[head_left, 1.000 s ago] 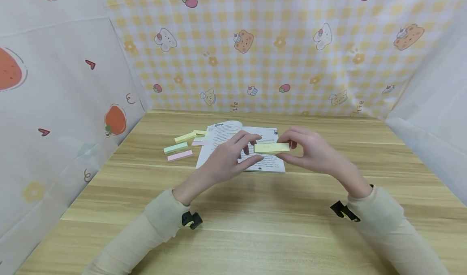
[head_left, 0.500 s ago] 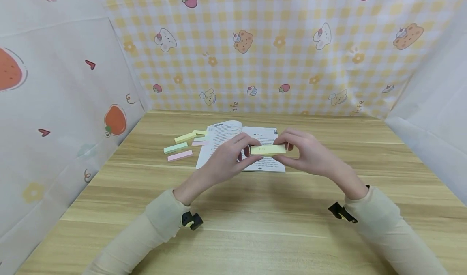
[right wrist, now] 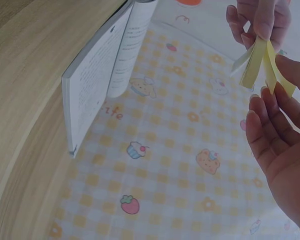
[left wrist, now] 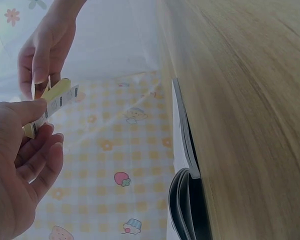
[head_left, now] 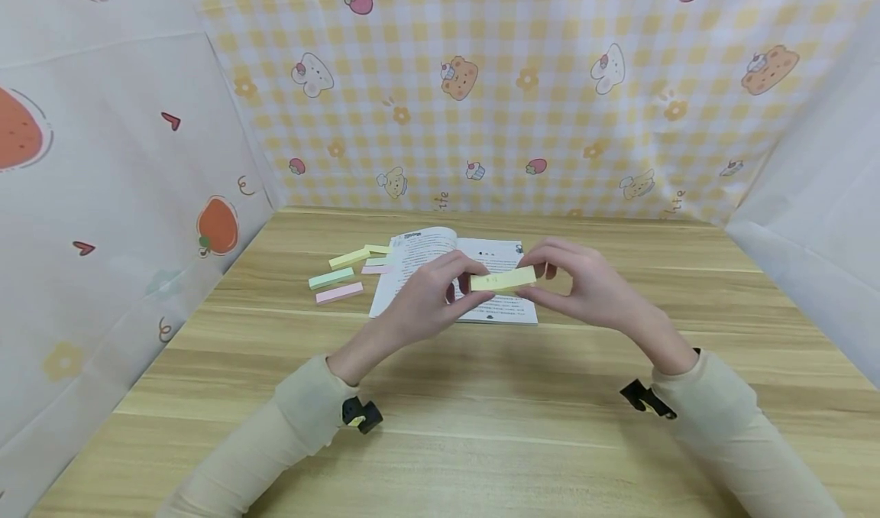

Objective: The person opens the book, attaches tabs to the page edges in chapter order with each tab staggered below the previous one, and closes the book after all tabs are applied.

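Observation:
Above an open book [head_left: 495, 308], both hands hold a narrow yellow sticky note pad [head_left: 503, 280]. My left hand [head_left: 429, 296] pinches its left end between thumb and fingers. My right hand [head_left: 584, 285] is at the other end. In the right wrist view, the right thumb and fingertips pinch a yellow sheet [right wrist: 271, 70] that bends away from the pad's thicker stack [right wrist: 255, 65], while the left hand [right wrist: 262, 22] grips the far end. A pale printed backing [left wrist: 60, 102] shows under the pad in the left wrist view.
Left of the book lie a yellow strip pad [head_left: 349, 258], a green one [head_left: 331, 278] and a pink one [head_left: 339, 293]. Yellow, green and pink tabs [head_left: 376, 270] stick out from the left page. A patterned cloth [head_left: 522, 121] hangs behind the wooden table [head_left: 481, 441].
The pad has shifted left into my left hand's grip, and my right hand came in with it. Since half a second ago the right hand has risen slightly, and the strip's right end now tilts up.

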Demonstrator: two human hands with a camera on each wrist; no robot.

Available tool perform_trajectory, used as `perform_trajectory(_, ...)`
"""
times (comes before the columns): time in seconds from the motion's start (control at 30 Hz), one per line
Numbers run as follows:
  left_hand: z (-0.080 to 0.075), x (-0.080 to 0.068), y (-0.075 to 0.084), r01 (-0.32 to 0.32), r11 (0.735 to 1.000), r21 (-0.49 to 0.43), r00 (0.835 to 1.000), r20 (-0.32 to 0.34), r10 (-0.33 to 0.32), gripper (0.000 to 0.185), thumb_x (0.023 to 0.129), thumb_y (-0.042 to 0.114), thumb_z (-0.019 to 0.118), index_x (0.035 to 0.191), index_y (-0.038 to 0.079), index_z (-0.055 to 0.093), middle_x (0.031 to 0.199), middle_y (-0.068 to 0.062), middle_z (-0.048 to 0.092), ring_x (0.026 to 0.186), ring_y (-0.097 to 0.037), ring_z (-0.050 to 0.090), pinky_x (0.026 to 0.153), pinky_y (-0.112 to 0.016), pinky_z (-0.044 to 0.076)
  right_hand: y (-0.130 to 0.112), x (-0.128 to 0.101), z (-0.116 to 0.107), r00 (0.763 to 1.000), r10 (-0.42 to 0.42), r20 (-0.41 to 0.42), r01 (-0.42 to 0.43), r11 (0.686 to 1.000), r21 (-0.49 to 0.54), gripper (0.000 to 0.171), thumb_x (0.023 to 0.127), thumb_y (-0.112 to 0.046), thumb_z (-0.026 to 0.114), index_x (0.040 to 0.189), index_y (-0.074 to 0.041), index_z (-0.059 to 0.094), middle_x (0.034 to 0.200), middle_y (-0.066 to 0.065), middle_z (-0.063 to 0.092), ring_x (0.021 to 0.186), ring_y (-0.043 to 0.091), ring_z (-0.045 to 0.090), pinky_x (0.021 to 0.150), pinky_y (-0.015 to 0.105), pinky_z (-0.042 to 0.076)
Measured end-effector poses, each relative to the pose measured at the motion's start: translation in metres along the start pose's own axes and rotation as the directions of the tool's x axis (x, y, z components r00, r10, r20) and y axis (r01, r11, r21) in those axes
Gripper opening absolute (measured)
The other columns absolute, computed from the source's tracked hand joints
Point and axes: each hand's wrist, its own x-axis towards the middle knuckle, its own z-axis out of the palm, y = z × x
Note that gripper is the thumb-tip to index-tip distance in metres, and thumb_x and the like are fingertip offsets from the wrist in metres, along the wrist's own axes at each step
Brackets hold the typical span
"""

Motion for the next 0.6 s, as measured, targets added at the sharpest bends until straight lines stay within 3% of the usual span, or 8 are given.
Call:
perform_trajectory(0.33,-0.0009,-0.0004,-0.0002,-0.001,1.000,0.015,1.000,0.001,0.001,0.022,0.089,0.012,0.079,0.107,0.004,0.069,0.093,-0.001,0.063,0.075,-0.008,0.055,0.057,-0.019,0.048,-0.0011,0.0014,-0.0021,0.999,-0.017,-0.039,0.017,1.000,0.004,0.040,0.070,0.004,0.086,0.107,-0.005,0.072,0.091,-0.003,0.065,0.078,0.013,0.055,0.068,0.019,0.044)
perform_trajectory(0.6,-0.0017,-0.0005,0.0005,-0.005,1.000,0.019,1.000,-0.002,0.005,0.022,0.088,0.012,0.079,0.107,0.004,0.069,0.092,-0.001,0.063,0.075,-0.009,0.055,0.058,-0.018,0.047,-0.0007,0.0009,-0.0009,0.999,-0.028,-0.025,0.029,0.999,0.025,0.040,0.071,0.004,0.087,0.107,-0.006,0.074,0.089,-0.003,0.065,0.071,0.014,0.053,0.062,0.019,0.042)
